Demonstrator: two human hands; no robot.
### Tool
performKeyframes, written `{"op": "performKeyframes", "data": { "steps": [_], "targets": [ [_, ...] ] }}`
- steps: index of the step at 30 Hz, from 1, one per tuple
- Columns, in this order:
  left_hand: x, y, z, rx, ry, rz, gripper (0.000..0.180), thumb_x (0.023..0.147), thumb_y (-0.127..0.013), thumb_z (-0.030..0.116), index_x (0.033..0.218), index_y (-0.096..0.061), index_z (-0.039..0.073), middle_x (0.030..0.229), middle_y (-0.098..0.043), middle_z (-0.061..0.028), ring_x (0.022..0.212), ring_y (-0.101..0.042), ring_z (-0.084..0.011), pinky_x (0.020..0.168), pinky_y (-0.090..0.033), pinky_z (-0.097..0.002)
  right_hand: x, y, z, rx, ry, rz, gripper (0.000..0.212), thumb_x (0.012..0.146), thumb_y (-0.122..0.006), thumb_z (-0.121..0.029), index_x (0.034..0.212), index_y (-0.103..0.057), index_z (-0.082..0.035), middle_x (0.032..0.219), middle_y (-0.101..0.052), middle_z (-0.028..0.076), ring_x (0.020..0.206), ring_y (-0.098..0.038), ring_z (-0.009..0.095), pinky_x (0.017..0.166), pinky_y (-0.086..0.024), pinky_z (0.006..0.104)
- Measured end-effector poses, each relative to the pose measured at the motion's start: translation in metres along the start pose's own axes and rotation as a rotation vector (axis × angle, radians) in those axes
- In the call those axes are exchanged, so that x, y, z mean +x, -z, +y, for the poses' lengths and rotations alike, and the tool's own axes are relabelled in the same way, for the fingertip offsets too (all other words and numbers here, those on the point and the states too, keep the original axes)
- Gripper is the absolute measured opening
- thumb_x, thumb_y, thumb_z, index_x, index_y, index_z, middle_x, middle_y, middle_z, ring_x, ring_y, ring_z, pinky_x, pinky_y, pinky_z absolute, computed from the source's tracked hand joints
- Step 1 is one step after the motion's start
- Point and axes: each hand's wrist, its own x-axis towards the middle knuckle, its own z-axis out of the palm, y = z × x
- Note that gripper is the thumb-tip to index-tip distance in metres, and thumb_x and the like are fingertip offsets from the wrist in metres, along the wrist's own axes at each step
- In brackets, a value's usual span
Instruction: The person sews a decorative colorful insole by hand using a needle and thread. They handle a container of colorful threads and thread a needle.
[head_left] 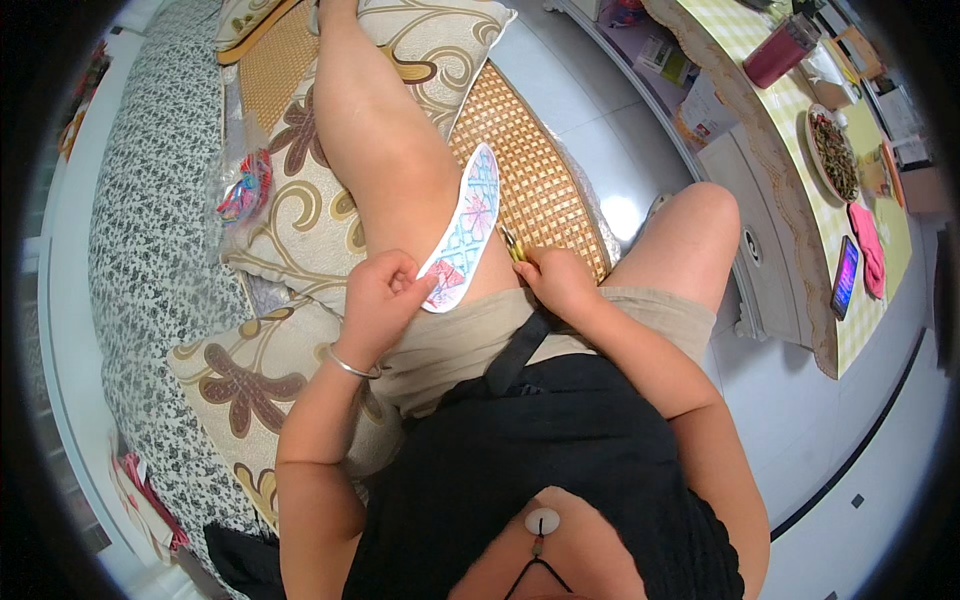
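A white shoe insole (467, 232) with a pink and blue lattice-and-flower pattern lies slanted over my bent leg. My left hand (385, 290) pinches its near end between thumb and fingers. Just right of the insole, my right hand (557, 280) is closed round a small yellow-handled tool (514, 247), which looks like thread snips. Its tip points up and left toward the insole's edge, and the fingers partly cover it. I cannot tell whether its tip touches the insole.
Colourful thread (247, 190) in clear plastic lies on the sofa at left. Patterned cushions (250, 385) and a woven mat (530, 150) surround my legs. The table (850, 335) at right bears a dark red flask (782, 50), a plate of food (830, 155), a pink cloth (867, 250) and a phone (845, 278).
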Motion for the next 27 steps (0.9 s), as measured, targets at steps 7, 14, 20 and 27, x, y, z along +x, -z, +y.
{"op": "performKeyframes", "data": {
  "steps": [7,14,20,27],
  "targets": [
    [-0.013,0.033,0.029,0.370,-0.546,0.452,0.016,0.073,-0.068,0.001,0.072,-0.052,0.003,0.065,-0.052,-0.0063,0.052,-0.045,-0.0141,0.049,-0.037,-0.0235,0.012,0.029,0.015,-0.258,0.137,0.442,0.010,0.073,-0.062,-0.012,0.074,-0.056,-0.003,0.078,-0.058,0.015,0.077,-0.058,0.034,0.064,-0.048,0.0443],
    [-0.003,0.049,-0.009,0.919,-0.697,0.602,0.016,0.067,-0.066,0.003,0.078,-0.055,0.004,0.073,-0.055,-0.0114,0.064,-0.053,-0.0291,0.057,-0.040,-0.0387,0.027,0.018,0.030,-0.354,0.008,0.245,0.008,0.075,-0.052,-0.006,0.079,-0.059,-0.004,0.081,-0.062,0.018,0.077,-0.060,0.036,0.067,-0.048,0.0454],
    [0.014,0.046,-0.040,0.769,-0.436,0.427,0.023,0.069,-0.071,0.014,0.085,-0.058,0.004,0.081,-0.058,-0.0106,0.072,-0.054,-0.0289,0.065,-0.041,-0.0386,0.022,0.020,0.029,-0.410,-0.020,0.231,0.009,0.076,-0.051,-0.005,0.078,-0.059,-0.002,0.080,-0.062,0.017,0.079,-0.060,0.036,0.067,-0.048,0.0448],
    [0.039,0.136,-0.032,0.774,-0.393,0.893,0.025,0.074,-0.070,0.020,0.090,-0.060,0.004,0.087,-0.060,-0.0125,0.083,-0.055,-0.0309,0.075,-0.043,-0.0404,0.018,0.031,0.022,-0.254,-0.037,0.298,0.008,0.079,-0.054,-0.009,0.078,-0.058,-0.002,0.077,-0.061,0.019,0.075,-0.059,0.036,0.064,-0.047,0.0442]
  ]
}}
